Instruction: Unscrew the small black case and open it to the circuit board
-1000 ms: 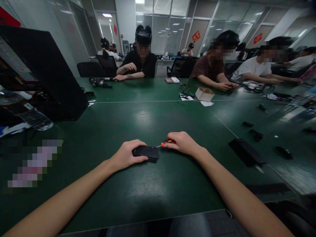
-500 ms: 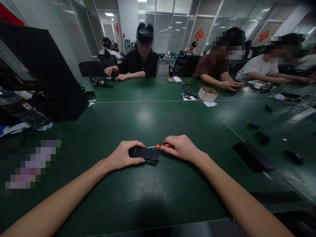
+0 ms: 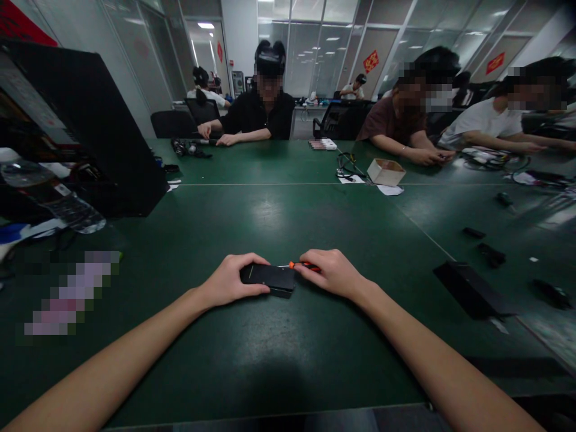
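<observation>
My left hand (image 3: 234, 279) is closed around the left end of a flat black rectangular box (image 3: 272, 278), thumb along the near side and fingers along the far side. The box lies on the green table (image 3: 265, 342), and its exact kind I cannot make out. In my right hand (image 3: 330, 270) is a screwdriver (image 3: 307, 266) with an orange and black handle. Its thin metal shaft points left and lies along the far edge of the box near its right end. The tip is hidden behind the box.
A big black computer case (image 3: 99, 132) and a clear plastic bottle (image 3: 58, 195) stand at the left. Another black box (image 3: 470, 291) and several small dark parts lie at the right. Beyond are a small carton (image 3: 386, 172), cables (image 3: 346, 163) and people seated across the table.
The whole view has shifted slightly, so most things appear a little further right. The screwdriver's visible shaft is shorter, and my right hand sits closer to the box. Both grips are kept.
</observation>
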Action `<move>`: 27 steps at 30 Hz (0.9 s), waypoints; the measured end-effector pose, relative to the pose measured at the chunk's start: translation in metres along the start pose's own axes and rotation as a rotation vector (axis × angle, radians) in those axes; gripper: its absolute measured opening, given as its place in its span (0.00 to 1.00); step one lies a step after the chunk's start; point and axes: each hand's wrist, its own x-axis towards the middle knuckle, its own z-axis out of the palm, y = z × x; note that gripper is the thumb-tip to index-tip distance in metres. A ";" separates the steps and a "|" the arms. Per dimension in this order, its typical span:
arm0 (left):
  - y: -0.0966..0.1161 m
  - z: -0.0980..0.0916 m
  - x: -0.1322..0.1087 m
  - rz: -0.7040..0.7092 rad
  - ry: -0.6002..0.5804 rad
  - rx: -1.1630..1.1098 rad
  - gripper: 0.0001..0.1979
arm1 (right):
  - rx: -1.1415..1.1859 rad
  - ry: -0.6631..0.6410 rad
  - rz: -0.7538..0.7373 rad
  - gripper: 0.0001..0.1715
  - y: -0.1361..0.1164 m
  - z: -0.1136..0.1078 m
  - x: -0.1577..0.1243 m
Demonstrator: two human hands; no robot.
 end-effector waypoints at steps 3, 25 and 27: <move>0.001 0.000 0.000 0.004 0.011 -0.009 0.22 | 0.086 0.022 0.047 0.19 0.000 0.004 0.001; 0.000 0.004 -0.003 0.068 0.046 -0.015 0.22 | 0.284 0.070 0.243 0.18 -0.009 0.017 0.005; -0.001 0.004 -0.003 0.068 0.049 -0.023 0.22 | 0.302 0.063 0.255 0.19 -0.009 0.017 0.006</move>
